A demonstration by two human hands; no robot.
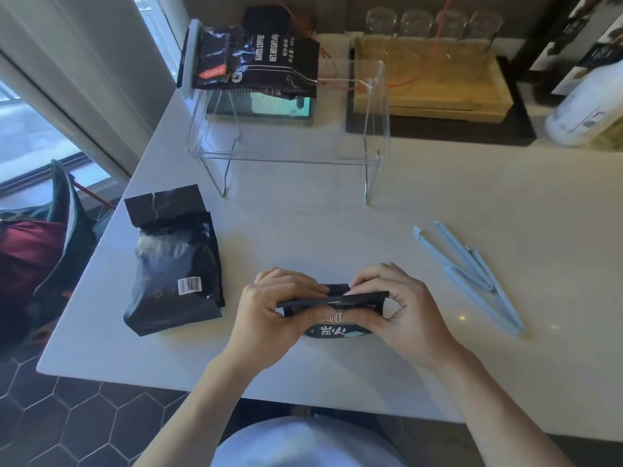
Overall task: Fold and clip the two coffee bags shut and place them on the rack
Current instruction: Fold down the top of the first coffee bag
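Folding: the top of the small coffee bag [337, 326] is being creased at the near edge of the white table [438, 183].
Rack: a clear rack [290, 153] is standing behind, already bearing bags.
Second bag: a glossy, crinkled bag [175, 267] is lying unsealed, left.
Clips: two long blue clips [472, 271] are lying right, untouched.
Fingers: the left hand [269, 308] and right hand [401, 305] are being pinched closed on the stiff fold.
Risk: the fold is likely being lost once one hand is freed for a clip.

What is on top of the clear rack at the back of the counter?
On the clear rack, dark coffee bags lie at its left end, one showing a pale clip. How many are stacked cannot be told; they overlap. The right end looks bare.
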